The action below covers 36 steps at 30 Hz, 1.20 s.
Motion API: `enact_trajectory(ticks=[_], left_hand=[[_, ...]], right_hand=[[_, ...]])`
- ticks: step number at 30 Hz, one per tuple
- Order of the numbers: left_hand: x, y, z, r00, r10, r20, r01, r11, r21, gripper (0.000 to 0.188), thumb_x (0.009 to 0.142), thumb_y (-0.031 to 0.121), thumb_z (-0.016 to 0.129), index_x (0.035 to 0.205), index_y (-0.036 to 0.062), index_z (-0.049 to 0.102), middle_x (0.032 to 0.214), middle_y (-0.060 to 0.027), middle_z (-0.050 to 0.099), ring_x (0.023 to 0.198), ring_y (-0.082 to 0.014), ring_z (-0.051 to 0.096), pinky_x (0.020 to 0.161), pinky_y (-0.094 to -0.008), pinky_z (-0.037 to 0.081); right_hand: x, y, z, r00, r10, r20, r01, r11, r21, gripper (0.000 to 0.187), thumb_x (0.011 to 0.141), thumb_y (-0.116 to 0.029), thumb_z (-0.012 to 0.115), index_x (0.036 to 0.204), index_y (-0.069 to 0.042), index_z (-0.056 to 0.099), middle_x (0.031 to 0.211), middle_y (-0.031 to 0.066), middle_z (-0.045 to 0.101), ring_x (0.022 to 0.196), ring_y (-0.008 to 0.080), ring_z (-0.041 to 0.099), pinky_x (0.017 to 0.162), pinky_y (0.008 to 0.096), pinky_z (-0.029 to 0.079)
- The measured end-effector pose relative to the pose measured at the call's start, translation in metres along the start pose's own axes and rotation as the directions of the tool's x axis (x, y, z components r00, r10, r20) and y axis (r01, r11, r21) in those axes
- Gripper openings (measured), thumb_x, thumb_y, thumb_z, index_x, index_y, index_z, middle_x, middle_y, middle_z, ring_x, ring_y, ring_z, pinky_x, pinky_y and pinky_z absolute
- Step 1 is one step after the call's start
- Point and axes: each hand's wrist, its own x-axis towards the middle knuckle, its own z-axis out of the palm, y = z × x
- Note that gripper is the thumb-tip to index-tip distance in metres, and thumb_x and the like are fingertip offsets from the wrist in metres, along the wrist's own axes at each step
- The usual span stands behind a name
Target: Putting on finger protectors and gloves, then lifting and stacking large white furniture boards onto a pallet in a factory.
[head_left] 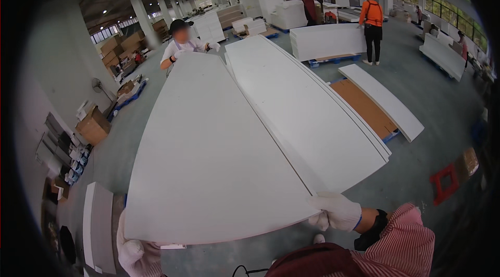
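Note:
A large white panel [203, 157] stretches away from me, its near edge between my two gloved hands. My left hand [136, 253] grips its near left corner, fingers wrapped round the edge. At the near right corner, my right hand [336, 212] closes on the edge, thumb on top and fingers curled beneath. A co-worker in a cap and white gloves [183, 45] stands at the far end, one hand on the panel. Just right of it lies a stack of similar white panels [297, 105], partly overlapped by the held panel.
Right of the stack, a brown board [359, 108] and a narrow white panel [385, 100] rest on a blue pallet. Stacked panels [99, 230] stand at my lower left. A red frame [444, 183] lies on the floor. A person in orange [371, 14] stands by another stack [328, 42].

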Motion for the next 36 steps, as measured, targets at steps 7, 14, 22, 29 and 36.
enact_trajectory(ticks=[7,14,22,29,36], left_hand=[[0.068,-0.032,0.109,0.773,0.469,-0.426,-0.232,0.835,0.498,0.042,0.092,0.014,0.067,0.125,-0.0052,0.049,0.11,-0.0105,0.059,0.094,-0.019,0.061,0.087,-0.0293,0.049],[0.11,-0.037,0.166,0.723,0.494,-0.484,-0.275,0.848,0.454,0.032,0.088,0.006,0.059,0.117,-0.0054,0.054,0.102,-0.0088,0.06,0.091,-0.0175,0.06,0.086,-0.0272,0.049],[0.119,-0.07,0.179,0.666,0.494,-0.559,-0.404,0.869,0.286,0.038,0.088,0.005,0.056,0.123,-0.0065,0.052,0.111,-0.0125,0.06,0.098,-0.0197,0.061,0.087,-0.0287,0.05],[0.091,-0.107,0.16,0.823,0.162,-0.545,-0.264,0.958,-0.114,0.065,0.088,0.004,0.051,0.149,-0.0112,0.033,0.135,-0.0266,0.054,0.122,-0.0325,0.061,0.096,-0.0398,0.057],[0.075,-0.159,0.163,0.862,-0.276,-0.425,0.202,0.956,-0.21,0.051,0.092,0.004,0.043,0.14,-0.0136,0.041,0.116,-0.0215,0.064,0.093,-0.0244,0.073,0.067,-0.0318,0.065]], right_hand=[[0.033,-0.007,-0.021,0.992,0.029,0.125,-0.043,0.993,0.11,0.041,0.103,-0.041,0.052,0.104,-0.002,0.064,0.076,0.0084,0.061,0.056,0.016,0.055,0.051,0.0302,0.046],[0.044,-0.03,-0.046,0.991,0.061,0.121,-0.063,0.998,0.01,0.042,0.104,-0.041,0.046,0.106,-0.002,0.062,0.077,0.0084,0.061,0.059,0.0157,0.055,0.053,0.0303,0.046],[0.051,-0.059,-0.092,0.996,0.037,0.08,-0.04,0.998,0.039,0.047,0.1,-0.051,0.053,0.1,-0.005,0.063,0.076,0.0064,0.06,0.058,0.0152,0.054,0.054,0.0308,0.047],[0.028,-0.075,-0.142,0.996,0.003,-0.092,-0.002,1.0,0.017,0.039,0.102,-0.04,0.055,0.099,-0.001,0.061,0.067,0.0089,0.061,0.048,0.0138,0.052,0.048,0.029,0.046],[0.01,-0.08,-0.192,0.984,0.075,-0.16,-0.113,0.963,-0.246,0.045,0.102,-0.04,0.056,0.104,0.005,0.06,0.07,0.0117,0.065,0.051,0.0145,0.059,0.045,0.0284,0.048]])
